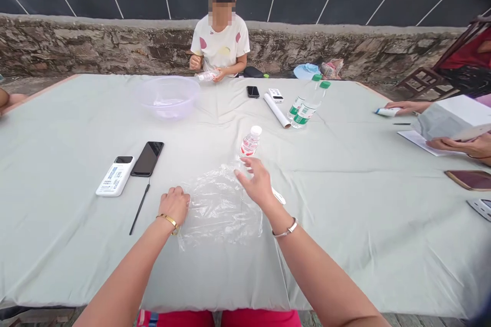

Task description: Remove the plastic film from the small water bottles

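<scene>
A crumpled sheet of clear plastic film (220, 204) lies on the grey-green tablecloth (345, 204) in front of me. My left hand (175, 204) rests at the film's left edge, its fingers curled under, pressing or pinching that edge. My right hand (258, 181) hovers over the film's upper right corner with fingers spread and nothing in them. Just beyond its fingertips stands a small clear bottle (250, 142) with a red label and white cap. A small white object (279, 196) peeks out from under my right wrist.
Left of me lie a white device (115, 176), a black phone (148, 158) and a black stylus (139, 208). Farther off are a clear plastic bowl (167, 96), two green-capped bottles (307, 106), a paper roll (276, 110), a phone (252, 91). A person sits opposite; another's hands hold papers at right.
</scene>
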The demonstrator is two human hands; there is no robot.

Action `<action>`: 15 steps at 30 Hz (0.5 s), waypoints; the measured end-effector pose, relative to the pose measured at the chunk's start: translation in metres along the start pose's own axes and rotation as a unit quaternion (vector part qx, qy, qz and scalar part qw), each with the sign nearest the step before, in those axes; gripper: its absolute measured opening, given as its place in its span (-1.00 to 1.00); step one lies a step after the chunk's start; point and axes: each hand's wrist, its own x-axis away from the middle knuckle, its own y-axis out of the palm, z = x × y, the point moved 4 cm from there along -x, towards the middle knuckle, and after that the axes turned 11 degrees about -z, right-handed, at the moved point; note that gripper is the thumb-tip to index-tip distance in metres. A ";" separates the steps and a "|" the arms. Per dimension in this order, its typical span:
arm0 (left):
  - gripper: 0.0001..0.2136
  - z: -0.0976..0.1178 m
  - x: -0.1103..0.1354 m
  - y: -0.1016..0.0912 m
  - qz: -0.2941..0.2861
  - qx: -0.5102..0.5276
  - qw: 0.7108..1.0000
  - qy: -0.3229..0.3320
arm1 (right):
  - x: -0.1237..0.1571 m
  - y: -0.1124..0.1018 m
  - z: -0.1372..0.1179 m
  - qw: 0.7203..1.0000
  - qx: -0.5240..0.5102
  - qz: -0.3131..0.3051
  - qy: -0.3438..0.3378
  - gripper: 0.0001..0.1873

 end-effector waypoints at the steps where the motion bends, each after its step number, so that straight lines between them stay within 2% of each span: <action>1: -0.85 0.004 0.004 -0.005 0.010 -0.001 1.000 0.020 | 0.007 0.014 -0.017 0.994 0.005 -0.087 -0.065 -0.27; 3: -0.83 0.010 0.017 -0.018 0.013 0.026 0.997 0.066 | 0.019 0.042 -0.045 0.957 0.020 -0.245 -0.156 0.06; 4: -0.84 0.012 0.025 -0.026 0.009 0.052 0.995 0.085 | 0.023 0.054 -0.054 0.936 0.025 -0.303 -0.179 0.17; 6: -0.86 0.009 0.041 -0.045 0.010 0.116 0.987 0.107 | 0.028 0.069 -0.063 0.909 0.027 -0.375 -0.180 0.18; 8: -0.87 0.000 0.054 -0.060 0.029 0.172 0.980 0.096 | 0.034 0.074 -0.061 0.897 0.021 -0.418 -0.146 -0.09; 10: -0.84 -0.012 0.060 -0.065 0.030 0.216 0.973 0.082 | 0.044 0.071 -0.054 0.890 0.010 -0.446 -0.097 -0.50; 12: -0.81 -0.020 0.060 -0.058 -0.013 0.255 0.962 0.097 | 0.054 0.060 -0.046 0.889 -0.002 -0.452 -0.068 -0.75; 15: -0.73 -0.020 0.058 -0.035 -0.100 0.338 0.923 0.157 | 0.061 0.034 -0.042 0.903 0.008 -0.421 -0.089 -0.87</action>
